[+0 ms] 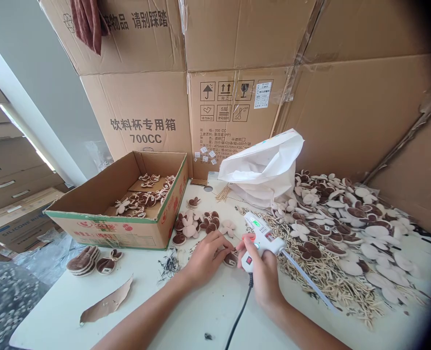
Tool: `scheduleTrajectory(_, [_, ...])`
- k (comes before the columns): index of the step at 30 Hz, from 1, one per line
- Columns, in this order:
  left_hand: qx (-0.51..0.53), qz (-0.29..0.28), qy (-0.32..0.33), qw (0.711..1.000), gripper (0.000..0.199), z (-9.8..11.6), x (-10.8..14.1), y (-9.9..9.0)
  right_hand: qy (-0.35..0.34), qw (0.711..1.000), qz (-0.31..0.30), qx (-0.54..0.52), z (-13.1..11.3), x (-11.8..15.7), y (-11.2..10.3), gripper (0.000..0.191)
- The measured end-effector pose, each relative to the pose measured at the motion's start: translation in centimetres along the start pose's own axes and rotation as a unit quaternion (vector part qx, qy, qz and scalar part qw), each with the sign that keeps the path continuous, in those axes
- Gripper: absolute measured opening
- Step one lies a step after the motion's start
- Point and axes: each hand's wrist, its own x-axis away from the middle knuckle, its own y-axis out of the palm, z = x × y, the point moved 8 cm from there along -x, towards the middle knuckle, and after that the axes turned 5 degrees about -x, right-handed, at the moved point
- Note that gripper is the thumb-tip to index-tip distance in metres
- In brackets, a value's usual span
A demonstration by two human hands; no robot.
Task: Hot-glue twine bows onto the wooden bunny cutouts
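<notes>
My right hand [261, 270] is wrapped round a white glue gun [261, 240], with a glue stick [308, 279] poking out of its back and a black cable running down. The gun's nozzle points left, towards my left hand [208, 257]. My left fingers are pinched together at the edge of a small brown plush piece [230, 259] with a white label, low over the table. The fingertips partly hide how they grip it. Just beyond lie brown and cream flower-shaped plush pieces [190, 226].
An open cardboard box [109, 228] at left holds plush pieces with cords. Short beige cords [332, 272] and a heap of plush pieces [328, 204] spread at right, by a white bag [262, 170]. Stacked plush [83, 260] and a cardboard scrap [108, 301] lie front left. Cardboard walls enclose the back.
</notes>
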Motion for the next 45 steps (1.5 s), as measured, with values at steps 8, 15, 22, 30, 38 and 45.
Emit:
scheduleTrajectory(8, [-0.018,0.01,-0.012,1.0,0.019,-0.2,0.1,0.0,0.001,1.0,-0.007,0.002,0.0,0.0,0.1,0.032])
scheduleTrajectory(15, [-0.044,0.028,0.02,0.998,0.028,1.4,0.4,-0.7,0.01,1.0,-0.004,-0.011,-0.3,0.0,0.3,0.032])
scheduleTrajectory(22, [-0.046,-0.007,0.059,0.997,0.032,2.2,0.6,-0.4,0.004,1.0,-0.008,-0.012,-0.6,0.1,0.5,0.029])
scheduleTrajectory(30, [-0.053,-0.016,0.056,0.997,0.031,1.9,0.4,-0.1,0.022,0.999,0.008,-0.025,-0.1,-0.1,0.2,0.034])
scheduleTrajectory(38, [-0.076,-0.02,0.04,0.996,0.022,1.6,0.3,-0.2,0.018,1.0,0.005,-0.022,-0.3,0.0,0.3,0.034])
scheduleTrajectory(45, [-0.067,-0.024,0.032,0.997,0.02,1.2,0.3,-0.1,0.008,1.0,-0.001,-0.018,-0.2,0.0,0.2,0.031])
